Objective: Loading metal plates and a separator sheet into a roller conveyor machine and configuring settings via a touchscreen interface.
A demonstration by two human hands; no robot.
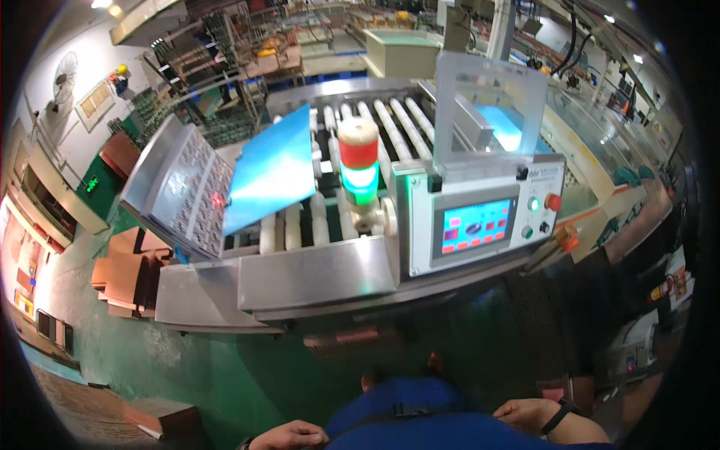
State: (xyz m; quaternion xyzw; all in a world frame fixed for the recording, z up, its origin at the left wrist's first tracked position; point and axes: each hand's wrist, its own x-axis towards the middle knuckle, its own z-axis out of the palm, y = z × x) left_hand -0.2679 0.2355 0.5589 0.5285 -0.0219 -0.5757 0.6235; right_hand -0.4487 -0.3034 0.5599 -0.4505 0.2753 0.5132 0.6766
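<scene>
At my waist, in front of my blue clothing [420, 431], both hands hang low. My left hand [296, 433] is closed, its fingers curled together, and no held thing shows in it. Loosely curled, my right hand [525, 414] lies at the other side of the clothing, with a dark band on its wrist and nothing visible in its fingers. Ahead, a shiny blue sheet [277, 169] stands aslant over the white rollers [319, 217] of a conveyor, beside a tilted metal panel [195, 187]. Neither hand touches the machine.
A signal lamp [358, 154] glows green beside a control box [480, 221] with a lit screen. Behind a clear guard [491, 105] lies another blue sheet [501, 129]. Brown boards [124, 274] are stacked at left; a brown stack [161, 420] stands near left.
</scene>
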